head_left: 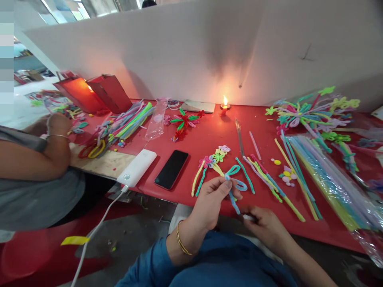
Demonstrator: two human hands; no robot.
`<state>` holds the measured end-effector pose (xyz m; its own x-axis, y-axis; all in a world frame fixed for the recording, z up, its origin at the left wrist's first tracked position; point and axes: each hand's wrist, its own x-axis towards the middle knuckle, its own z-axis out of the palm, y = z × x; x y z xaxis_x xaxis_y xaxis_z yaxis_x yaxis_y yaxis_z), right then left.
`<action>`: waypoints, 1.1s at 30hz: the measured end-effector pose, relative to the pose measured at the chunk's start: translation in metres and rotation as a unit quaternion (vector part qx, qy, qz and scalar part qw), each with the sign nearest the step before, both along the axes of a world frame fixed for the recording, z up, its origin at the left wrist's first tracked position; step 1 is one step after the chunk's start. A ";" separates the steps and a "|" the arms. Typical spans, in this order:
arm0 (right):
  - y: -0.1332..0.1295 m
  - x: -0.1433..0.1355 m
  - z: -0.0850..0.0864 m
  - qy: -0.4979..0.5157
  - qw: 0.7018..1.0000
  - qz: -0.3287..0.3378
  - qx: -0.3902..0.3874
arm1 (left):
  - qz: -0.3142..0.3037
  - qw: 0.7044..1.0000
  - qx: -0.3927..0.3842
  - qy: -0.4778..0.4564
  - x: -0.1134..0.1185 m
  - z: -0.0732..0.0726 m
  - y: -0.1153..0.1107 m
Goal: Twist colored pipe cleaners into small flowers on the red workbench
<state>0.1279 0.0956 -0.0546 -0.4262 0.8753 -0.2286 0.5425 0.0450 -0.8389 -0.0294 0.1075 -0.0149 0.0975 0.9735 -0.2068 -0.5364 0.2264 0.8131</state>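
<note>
My left hand (211, 203) pinches a looped pipe cleaner flower (236, 184) between thumb and fingers. Its loops are green and pale blue, and a blue stem hangs below them. To the right and lower, my right hand (266, 227) is closed, fingers pressed together near the stem's lower end. A small white bit shows at its fingertips, too little to name. Just beyond my left hand lies a cluster of pipe cleaner flowers (214, 159) in pink, yellow, green and lilac. A loose green twisted pipe cleaner (245, 175) rests right of the held flower.
A lit candle (224, 107) burns by the white partition (179, 59). A phone (172, 169) and a cabled white power bank (137, 167) lie left. Bagged pipe cleaners (332, 175) and metal wires (239, 137) lie right. A person's arm (56, 151) rests at far left near scissors (97, 149).
</note>
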 end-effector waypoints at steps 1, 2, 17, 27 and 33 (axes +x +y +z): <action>0.000 0.000 -0.001 -0.007 1.000 -0.003 0.010 | -0.003 1.000 -0.004 -0.008 0.000 0.000 -0.001; 0.000 0.000 -0.001 -0.012 1.000 -0.002 0.013 | -0.004 1.000 -0.006 -0.013 0.000 0.000 -0.001; 0.009 -0.004 0.054 0.115 0.983 -0.128 0.067 | -0.142 0.978 0.001 0.155 0.003 0.004 -0.017; 0.012 0.001 0.043 0.234 0.957 -0.173 -0.010 | -0.204 0.976 -0.033 0.066 0.002 0.001 -0.015; 0.012 -0.005 0.050 0.198 0.970 -0.140 -0.008 | -0.184 0.979 -0.008 0.086 0.003 0.001 -0.015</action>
